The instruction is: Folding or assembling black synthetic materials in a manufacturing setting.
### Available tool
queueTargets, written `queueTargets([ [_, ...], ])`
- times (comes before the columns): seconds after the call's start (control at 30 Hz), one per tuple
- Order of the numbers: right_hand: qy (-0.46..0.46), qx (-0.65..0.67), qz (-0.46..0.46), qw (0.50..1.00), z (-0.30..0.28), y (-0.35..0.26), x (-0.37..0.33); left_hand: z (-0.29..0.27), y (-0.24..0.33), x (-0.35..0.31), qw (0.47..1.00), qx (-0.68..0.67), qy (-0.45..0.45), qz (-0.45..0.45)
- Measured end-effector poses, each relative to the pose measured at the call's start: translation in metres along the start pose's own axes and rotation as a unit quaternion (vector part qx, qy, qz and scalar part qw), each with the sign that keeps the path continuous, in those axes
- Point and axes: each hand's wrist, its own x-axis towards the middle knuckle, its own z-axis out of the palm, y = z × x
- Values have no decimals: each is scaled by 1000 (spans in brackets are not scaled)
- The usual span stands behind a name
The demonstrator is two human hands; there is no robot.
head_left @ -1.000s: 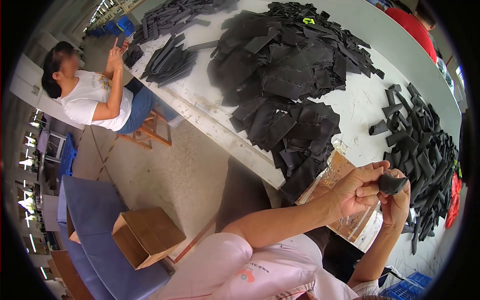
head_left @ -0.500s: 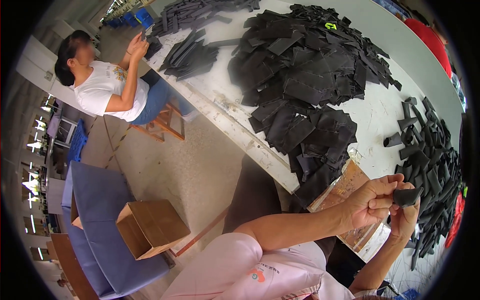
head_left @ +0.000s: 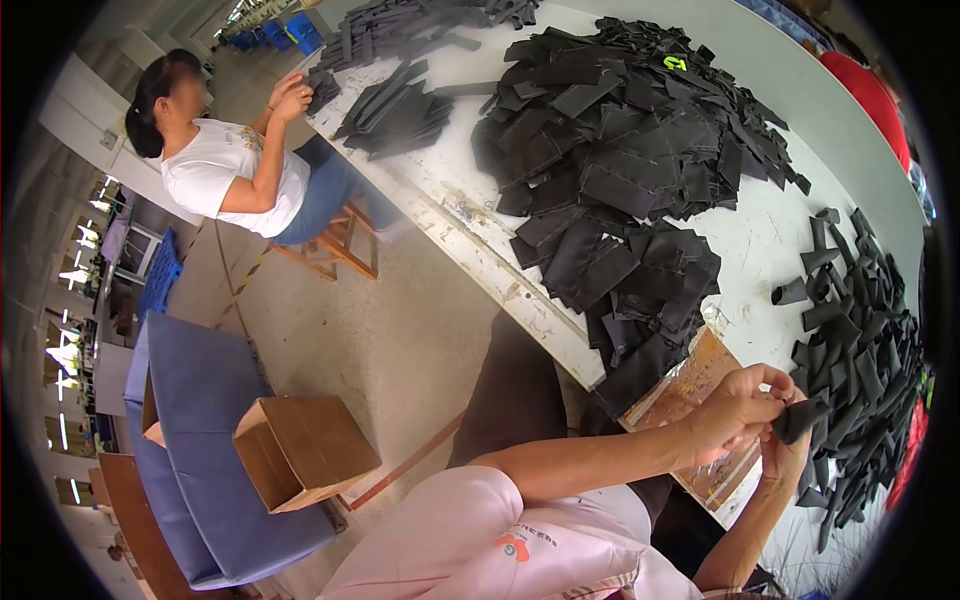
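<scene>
While the left hand [head_left: 735,412] and the right hand [head_left: 784,464] hold it in their fingers, the small black cloth [head_left: 799,421], at the near right by a black pile [head_left: 862,365], looks light and soft, best pinched by its edges.

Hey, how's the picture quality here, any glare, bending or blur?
Head view: the grey partition bows along the dark fisheye rim; head view: lights at far left glare white; head view: the far strips look softly hazy; head view: the black piece between the left hand and right hand shows little surface detail.
</scene>
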Motion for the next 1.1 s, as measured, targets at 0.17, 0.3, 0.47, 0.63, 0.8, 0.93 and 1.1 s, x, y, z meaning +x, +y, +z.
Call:
queueTargets([
  [0.17, 22, -89, -69, 993, 26, -21, 8, 28, 4, -9, 973, 133, -96, 161],
  [0.3, -7, -128, -21, 992, -9, 14, 9, -1, -6, -4, 976, 193, 9, 104],
  [0.47, 46, -56, 18, 997, -1, 11, -2, -17, -13, 5, 1000, -16, -4, -11],
  [0.63, -11, -126, -44, 991, 21, -23, 3, 1, 3, 1, 972, -203, -105, -48],
  [0.8, -15, -128, 15, 992, 4, 9, 12, -21, -7, 0, 998, -56, 2, -18],
  [0.93, -6, -8, 33, 999, 7, 16, -3, -16, -14, -8, 993, 101, 54, 21],
  [1.1, 70, -190, -50, 978, -4, 8, -10, -1, 1, -7, 746, 580, 48, 324],
])
